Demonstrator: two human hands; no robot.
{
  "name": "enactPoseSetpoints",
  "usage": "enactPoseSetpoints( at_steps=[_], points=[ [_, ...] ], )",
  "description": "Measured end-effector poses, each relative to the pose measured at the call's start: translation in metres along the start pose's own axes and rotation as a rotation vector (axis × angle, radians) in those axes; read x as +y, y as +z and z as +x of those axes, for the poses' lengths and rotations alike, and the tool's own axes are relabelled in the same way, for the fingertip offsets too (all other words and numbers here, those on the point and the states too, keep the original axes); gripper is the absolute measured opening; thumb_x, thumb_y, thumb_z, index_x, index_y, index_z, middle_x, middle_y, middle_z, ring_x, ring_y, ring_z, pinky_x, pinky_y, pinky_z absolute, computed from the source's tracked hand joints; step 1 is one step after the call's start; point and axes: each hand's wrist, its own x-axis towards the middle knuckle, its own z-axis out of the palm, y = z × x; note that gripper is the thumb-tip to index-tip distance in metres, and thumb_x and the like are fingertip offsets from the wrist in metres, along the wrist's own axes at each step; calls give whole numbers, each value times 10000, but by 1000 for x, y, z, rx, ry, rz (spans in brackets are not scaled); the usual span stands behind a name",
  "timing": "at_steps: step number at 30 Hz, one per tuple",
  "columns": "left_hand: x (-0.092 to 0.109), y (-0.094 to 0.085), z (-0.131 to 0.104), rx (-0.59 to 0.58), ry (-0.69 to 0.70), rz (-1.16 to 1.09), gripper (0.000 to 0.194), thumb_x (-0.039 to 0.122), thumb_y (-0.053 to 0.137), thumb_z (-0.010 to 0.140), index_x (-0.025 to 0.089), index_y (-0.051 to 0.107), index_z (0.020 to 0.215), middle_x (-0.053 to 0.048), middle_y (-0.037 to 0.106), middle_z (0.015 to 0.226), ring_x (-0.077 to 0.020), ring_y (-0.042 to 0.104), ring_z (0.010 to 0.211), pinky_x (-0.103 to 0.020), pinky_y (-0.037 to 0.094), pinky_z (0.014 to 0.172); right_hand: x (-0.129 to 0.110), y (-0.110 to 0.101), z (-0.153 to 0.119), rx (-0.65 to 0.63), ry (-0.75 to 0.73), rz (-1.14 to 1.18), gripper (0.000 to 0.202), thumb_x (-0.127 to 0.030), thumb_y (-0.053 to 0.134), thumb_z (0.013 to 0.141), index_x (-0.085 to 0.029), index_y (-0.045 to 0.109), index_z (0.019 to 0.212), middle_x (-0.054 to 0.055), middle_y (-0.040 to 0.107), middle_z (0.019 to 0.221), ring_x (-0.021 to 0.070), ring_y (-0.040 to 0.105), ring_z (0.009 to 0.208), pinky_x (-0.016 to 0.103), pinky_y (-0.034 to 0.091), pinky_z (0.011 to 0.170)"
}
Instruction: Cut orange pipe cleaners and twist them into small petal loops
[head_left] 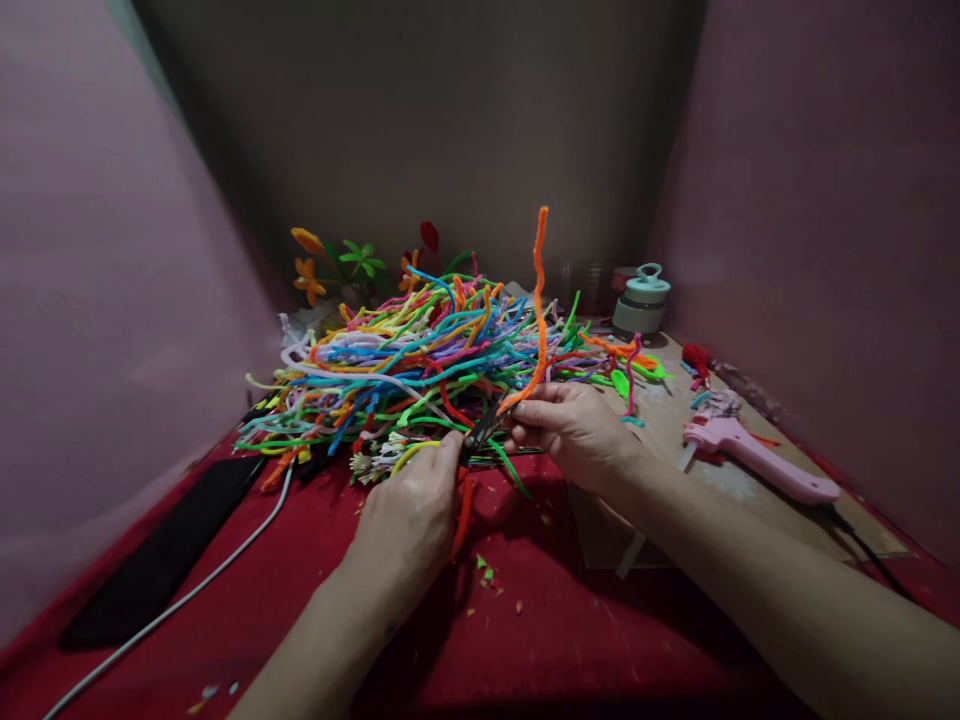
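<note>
My left hand (412, 505) is closed around the red handles of a pair of scissors (484, 428), whose dark blades point up and to the right. Between the fingertips of my right hand (574, 432) is the lower end of an orange pipe cleaner (540, 310), which stands up with a slight bend. The blade tips meet the pipe cleaner close to my right fingers; whether they cut into it I cannot tell. Just beyond both hands lies a big heap of many-coloured pipe cleaners (390, 365).
A pink glue gun (765, 460) rests on a board (660, 500) at the right. Behind it stands a lidded jar (641, 303). Pipe-cleaner flowers (307, 280) are at the back left. A black flat object (165, 550) and white cable (225, 560) lie on the red cloth (540, 630), with scraps.
</note>
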Motion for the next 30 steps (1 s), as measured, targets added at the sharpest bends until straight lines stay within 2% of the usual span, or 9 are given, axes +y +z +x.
enactPoseSetpoints(
  at_steps=[17, 24, 30],
  points=[
    [0, 1, -1, -3, 18, -39, 337, 110, 317, 841, 148, 421, 1159, -102, 611, 946, -212, 619, 792, -313, 490, 627, 0, -1, 0, 24, -5, -20, 103, -170, 692, 612, -95, 628, 643, 14, 589, 539, 92, 553, 472, 244, 496, 511],
    [1, 3, -1, 21, 35, -38, 355, 119, 309, 841, 130, 415, 1180, -109, 627, 924, -232, 636, 770, -328, 497, 602, -3, 3, -1, 67, -6, 18, 117, -152, 706, 584, -98, 608, 616, -3, 574, 537, 83, 528, 454, 254, 508, 492],
    [3, 3, -1, 62, 52, -10, 336, 94, 296, 816, 109, 445, 1117, -104, 640, 845, -242, 642, 720, -327, 484, 566, -2, 4, -1, 69, -34, 20, 107, -148, 692, 592, -102, 603, 628, 6, 596, 589, 84, 537, 461, 253, 509, 488]
  ],
)
